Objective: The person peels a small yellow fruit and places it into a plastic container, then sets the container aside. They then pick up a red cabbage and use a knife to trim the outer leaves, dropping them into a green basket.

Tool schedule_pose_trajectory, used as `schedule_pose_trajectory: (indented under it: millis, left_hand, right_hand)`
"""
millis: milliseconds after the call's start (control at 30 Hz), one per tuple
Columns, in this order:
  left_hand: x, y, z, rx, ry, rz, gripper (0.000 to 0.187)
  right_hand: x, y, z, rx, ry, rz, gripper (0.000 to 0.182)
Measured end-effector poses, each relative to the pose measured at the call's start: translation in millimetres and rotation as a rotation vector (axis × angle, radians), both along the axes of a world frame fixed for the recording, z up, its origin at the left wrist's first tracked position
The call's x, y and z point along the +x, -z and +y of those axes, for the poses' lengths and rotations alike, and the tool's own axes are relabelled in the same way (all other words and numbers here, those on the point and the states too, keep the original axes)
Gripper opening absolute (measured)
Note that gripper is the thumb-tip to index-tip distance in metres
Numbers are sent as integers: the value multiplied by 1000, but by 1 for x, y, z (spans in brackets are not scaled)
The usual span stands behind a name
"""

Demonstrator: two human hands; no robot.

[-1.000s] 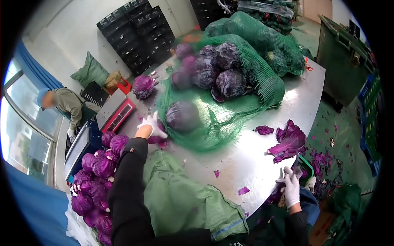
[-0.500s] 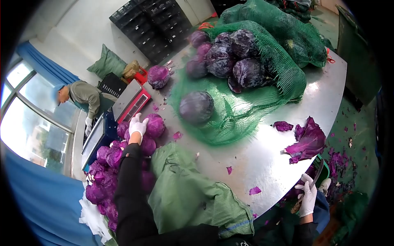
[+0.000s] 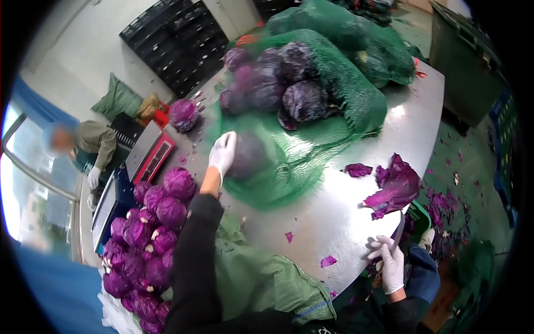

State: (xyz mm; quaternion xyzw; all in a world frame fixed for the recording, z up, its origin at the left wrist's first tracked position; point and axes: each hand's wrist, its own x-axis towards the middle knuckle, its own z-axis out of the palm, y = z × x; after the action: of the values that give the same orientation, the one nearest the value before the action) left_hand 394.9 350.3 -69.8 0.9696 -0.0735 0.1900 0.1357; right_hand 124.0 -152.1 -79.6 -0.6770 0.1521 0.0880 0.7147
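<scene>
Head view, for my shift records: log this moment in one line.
left hand: against dark cabbage | right hand: holding knife | purple leaves: on table

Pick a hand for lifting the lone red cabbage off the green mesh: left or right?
Left, I'd judge: the left hand is at the red cabbage, likely touching it. The right hand is well away, by the metal table's edge, and appears to hold a knife.

- I am holding my left arm [image 3: 196, 256] outstretched.
- My gloved left hand [image 3: 223, 152] is pointing forward.
- My gloved right hand [image 3: 391, 264] is bending its fingers.
</scene>
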Motion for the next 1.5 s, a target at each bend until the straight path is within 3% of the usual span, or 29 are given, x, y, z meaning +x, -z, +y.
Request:
schedule_pose_trajectory:
  millis: [67,133,200,233,267,333,400,467,500,600,633,733,767,800,867,933,1000,1033,1067,1133,1233,1333,1367,1400,1467,1500]
  left_hand:
    - [-37,-29,-55,146,163,-168,39]
    - [-69,-79,-117,-201,245,-116,46]
    - [-77,-79,-133,-24,185,-176,57]
    - [-72,-75,-132,-180,314,177,68]
    - [-86,-59,-145,-599,274,443,69]
    - [-110,-60,-174,-161,371,127,70]
    - [-123,-77,-187,-55,483,174,70]
    - [-126,-84,-194,-432,367,256,68]
    - [-125,-83,-193,-243,336,209,66]
    - [-137,-64,-218,-921,334,647,68]
    - [-143,-65,-226,-861,349,585,70]
    - [-171,-86,-248,-818,329,631,67]
    - [-185,-94,-260,-1001,236,740,62]
    - [-196,-91,-267,-970,285,673,50]
    - [-214,-81,-272,-1091,231,798,39]
    - [-227,-70,-285,-1194,226,819,36]
    - [-236,-61,-307,-1053,308,653,51]
    - [-234,-55,-310,-609,308,459,77]
    - [-237,-54,-314,-455,366,405,97]
    - [-232,-64,-311,-421,390,634,98]
    - [-234,-56,-307,-638,357,749,105]
    - [-247,-60,-322,-641,417,692,110]
    - [-244,-65,-322,-431,531,560,98]
    - [-246,-66,-322,-305,554,455,106]
    - [-244,-75,-327,-247,587,387,110]
    - [-245,-77,-325,-297,556,444,112]
  right_hand:
    - [0,-4,5,-11,-49,24,32]
    - [-1,3,12,61,-35,98,31]
    - [-2,4,23,97,-57,86,30]
    - [-2,-1,27,86,-108,81,29]
    - [-3,-1,32,116,-112,51,31]
    - [3,-11,39,192,-103,77,34]
    - [10,-19,45,287,-78,90,40]
    - [20,-16,55,383,-108,49,46]
    - [25,-15,62,441,-102,100,52]
    - [32,-8,82,519,-9,183,61]
    - [31,-7,78,564,-13,191,63]
    - [19,-7,59,431,25,123,62]
    - [13,3,46,443,22,86,62]
    - [8,2,28,376,4,58,59]
    - [1,-6,-3,325,5,-48,56]
    - [-3,-24,-36,54,-124,-34,55]
    - [-7,-31,-49,-124,-164,-206,54]
    - [-8,-32,-51,-241,-221,-266,53]
    - [-12,-33,-47,-241,-199,-355,52]
    - [-16,-40,-50,-238,-238,-279,57]
    - [-15,-64,-48,-366,-145,-341,62]
    - [0,-76,-30,-566,-168,-460,64]
    - [7,-75,-25,-598,-180,-349,58]
    - [13,-71,-26,-587,-121,-417,46]
    - [35,-37,-38,-736,-9,-346,36]
    - [44,-4,-47,-621,120,-303,32]
